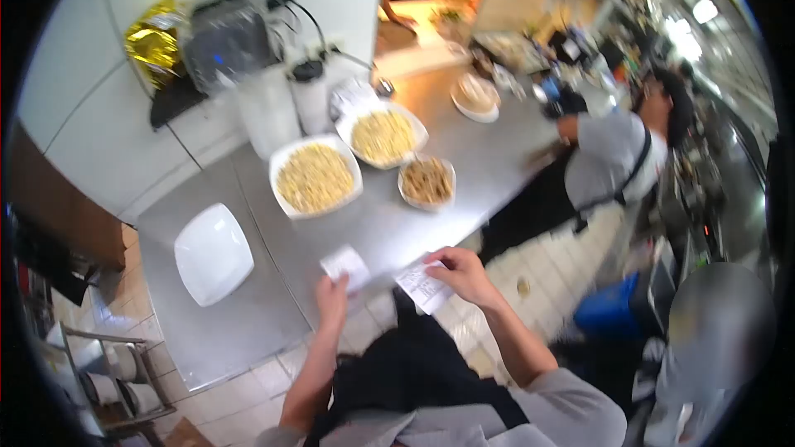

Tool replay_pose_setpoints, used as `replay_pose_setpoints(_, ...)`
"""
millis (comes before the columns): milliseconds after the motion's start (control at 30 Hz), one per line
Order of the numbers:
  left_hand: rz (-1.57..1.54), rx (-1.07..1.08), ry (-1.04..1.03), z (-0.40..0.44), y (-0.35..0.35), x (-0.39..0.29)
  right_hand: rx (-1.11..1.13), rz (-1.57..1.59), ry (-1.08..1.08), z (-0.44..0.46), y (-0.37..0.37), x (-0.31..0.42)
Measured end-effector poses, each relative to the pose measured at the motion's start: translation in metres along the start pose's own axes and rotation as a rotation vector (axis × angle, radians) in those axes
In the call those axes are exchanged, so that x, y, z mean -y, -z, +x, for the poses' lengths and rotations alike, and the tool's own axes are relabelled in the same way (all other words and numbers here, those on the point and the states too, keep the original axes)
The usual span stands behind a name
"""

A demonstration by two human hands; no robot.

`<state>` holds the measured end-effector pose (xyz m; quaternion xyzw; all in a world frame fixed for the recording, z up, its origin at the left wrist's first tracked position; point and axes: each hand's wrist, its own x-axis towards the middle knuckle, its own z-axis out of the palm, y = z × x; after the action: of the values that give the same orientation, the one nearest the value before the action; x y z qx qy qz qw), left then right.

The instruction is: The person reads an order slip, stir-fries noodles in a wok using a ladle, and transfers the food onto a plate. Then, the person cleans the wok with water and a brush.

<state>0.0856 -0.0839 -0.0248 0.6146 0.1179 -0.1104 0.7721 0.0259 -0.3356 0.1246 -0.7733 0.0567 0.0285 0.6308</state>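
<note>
Gripping a paper slip, the L slip (348,265), w/ L hand (333,293), closing thumb + fingers on its near edge. Gripping a 2nd, the R slip (423,288), w/ R hand (460,274), pinching btwn thumb & fingertips near the upper R corner. Holding both up, apart from each other, by the near edge of the steel counter (273,306). Showing dark print on the R slip, too small to read; blurring on the L slip, so not being able to tell whether printed.

Judging from the pose, prob. checking or sorting slips, w/o handling food. For the next move, prob. calling for a light pinch, so as not to crease or tear thin paper, + steadying the L slip if reading both, or picking a bare patch of counter if setting one down.

Leaving untouched beyond the hands: near big bowl (308,213) & far big bowl (419,126), both holding yellow shreds (315,176), + small bowl (428,204) of brown strips (426,180). Leaving plate (214,255) bare, off to L.
</note>
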Motion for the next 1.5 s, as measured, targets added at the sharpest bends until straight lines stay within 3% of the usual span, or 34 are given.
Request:
replay_pose_setpoints(100,0.288,-0.139,-0.186,0.004,0.006,0.018,-0.116,0.073,0.176,0.081,0.037,0.023)
replay_pose_setpoints(167,0.411,-0.169,-0.129,-0.005,-0.002,0.002,-0.23,-0.122,0.266,0.13,0.063,0.072)
replay_pose_setpoints(267,0.474,-0.396,-0.311,0.011,-0.014,0.037,-0.337,-0.243,0.502,0.225,0.109,0.125)
replay_pose_setpoints(367,0.626,-0.595,-0.412,0.006,-0.037,0.027,-0.374,-0.118,0.846,0.33,0.154,0.197)
replay_pose_setpoints(400,0.661,-0.649,-0.4,0.009,-0.035,0.043,-0.431,-0.184,0.859,0.357,0.167,0.233)
replay_pose_setpoints(433,0.698,-0.703,-0.387,0.014,-0.034,0.053,-0.409,-0.175,1.055,0.399,0.186,0.261)
replay_pose_setpoints(467,0.782,-0.654,-0.157,0.017,-0.035,0.052,-0.467,-0.199,1.118,0.437,0.203,0.294)
replay_pose_setpoints(533,0.921,-0.539,0.314,0.009,-0.04,0.041,-0.525,0.064,1.22,0.498,0.214,0.354)
replay_pose_setpoints(567,0.904,-0.582,0.277,0.006,-0.049,0.028,-0.515,0.167,1.273,0.532,0.227,0.378)
replay_pose_setpoints(667,0.897,-0.697,0.154,0.008,-0.067,0.007,-0.519,0.306,1.188,0.607,0.244,0.418)
replay_pose_setpoints(767,0.945,-0.751,0.094,0.01,-0.064,0.02,-0.488,0.214,0.815,0.649,0.251,0.413)
replay_pose_setpoints(1033,0.884,-0.738,0.175,0.006,-0.074,0.0,-0.442,0.06,0.773,0.684,0.26,0.41)
replay_pose_setpoints(1200,0.944,-0.78,0.049,0.006,-0.067,0.016,-0.455,0.074,0.907,0.686,0.26,0.419)
replay_pose_setpoints(1300,1.043,-0.788,0.004,0.008,-0.057,0.036,-0.48,0.236,0.895,0.681,0.258,0.44)
replay_pose_setpoints(1500,1.055,-0.826,-0.335,0.017,-0.041,0.065,-0.925,-0.251,1.04,0.656,0.245,0.409)
